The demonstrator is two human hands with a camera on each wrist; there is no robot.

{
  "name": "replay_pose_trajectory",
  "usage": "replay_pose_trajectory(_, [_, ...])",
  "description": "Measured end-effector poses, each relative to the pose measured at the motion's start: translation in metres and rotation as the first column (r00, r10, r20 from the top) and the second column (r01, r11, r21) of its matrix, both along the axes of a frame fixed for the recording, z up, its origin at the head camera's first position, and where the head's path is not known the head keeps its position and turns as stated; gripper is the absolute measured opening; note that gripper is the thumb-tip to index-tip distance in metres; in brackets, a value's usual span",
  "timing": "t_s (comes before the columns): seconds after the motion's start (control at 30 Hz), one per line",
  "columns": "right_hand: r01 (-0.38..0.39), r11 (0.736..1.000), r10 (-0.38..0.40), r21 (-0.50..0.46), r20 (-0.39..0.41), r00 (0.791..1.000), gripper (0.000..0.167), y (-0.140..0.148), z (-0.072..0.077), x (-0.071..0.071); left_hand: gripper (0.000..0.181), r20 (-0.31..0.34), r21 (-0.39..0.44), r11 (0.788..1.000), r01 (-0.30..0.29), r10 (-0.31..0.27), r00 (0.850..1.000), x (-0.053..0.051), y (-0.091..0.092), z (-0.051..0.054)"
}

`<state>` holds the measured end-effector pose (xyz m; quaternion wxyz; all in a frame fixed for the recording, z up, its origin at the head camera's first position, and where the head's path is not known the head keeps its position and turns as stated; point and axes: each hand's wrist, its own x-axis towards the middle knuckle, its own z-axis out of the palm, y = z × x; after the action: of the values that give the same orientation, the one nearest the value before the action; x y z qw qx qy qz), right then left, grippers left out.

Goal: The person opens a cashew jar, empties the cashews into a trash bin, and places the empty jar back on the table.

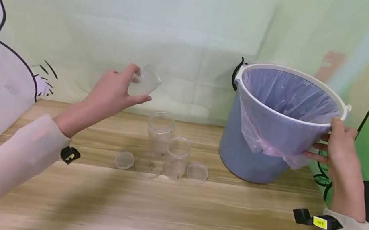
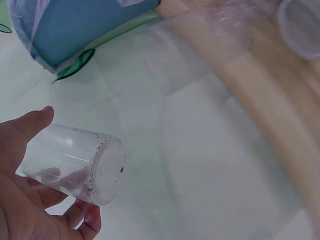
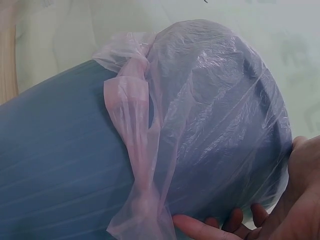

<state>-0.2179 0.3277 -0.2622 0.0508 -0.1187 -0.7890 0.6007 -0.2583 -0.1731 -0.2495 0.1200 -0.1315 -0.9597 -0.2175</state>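
My left hand (image 1: 112, 88) holds a small clear plastic cup (image 1: 146, 81) in the air, tilted, thumb on one side and fingers on the other. In the left wrist view the base of the cup (image 2: 107, 170) carries dark specks along its edge. My right hand (image 1: 343, 153) grips the rim of a blue-grey bucket (image 1: 256, 143) at its right side, thumb on top and fingers against the outside. A thin translucent pink bag (image 1: 283, 93) lines the bucket and hangs over its rim; in the right wrist view the bag (image 3: 135, 115) is knotted at the side.
On the wooden table (image 1: 160, 216) stand two clear cups, a taller one (image 1: 160, 133) behind a smaller one (image 1: 177, 158). Clear round lids lie around them: a left lid (image 1: 124, 160), a larger middle lid (image 1: 149, 166) and a right lid (image 1: 197, 173). A printed cloth (image 1: 207, 25) hangs behind.
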Motion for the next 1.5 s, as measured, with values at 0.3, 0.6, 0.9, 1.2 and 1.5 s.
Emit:
replay_pose_trajectory(0.3, [0.009,1.000,-0.009,-0.016,-0.014,1.000,0.042,0.001,-0.004,0.000,0.070,0.074,0.197,0.980,0.028,-0.044,0.996,-0.011,-0.024,-0.066])
replay_pose_trajectory(0.6, [0.014,0.999,-0.015,-0.031,-0.024,1.000,0.036,0.001,-0.003,0.000,0.072,0.175,0.316,0.949,-0.015,-0.042,0.984,-0.014,-0.044,-0.127])
replay_pose_trajectory(0.9, [0.017,1.000,-0.018,-0.017,-0.018,1.000,0.043,0.000,-0.002,0.001,0.074,0.194,0.350,0.937,-0.018,-0.054,0.979,-0.016,-0.040,-0.150])
replay_pose_trajectory(1.2, [0.018,0.999,-0.019,-0.033,-0.036,0.999,0.031,0.000,-0.003,0.001,0.063,0.244,0.420,0.907,-0.022,-0.089,0.966,-0.015,-0.033,-0.162])
replay_pose_trajectory(1.5, [0.023,0.999,-0.025,-0.035,-0.046,0.999,0.029,0.001,-0.005,0.001,0.068,0.278,0.433,0.900,-0.046,-0.085,0.957,-0.013,-0.036,-0.172])
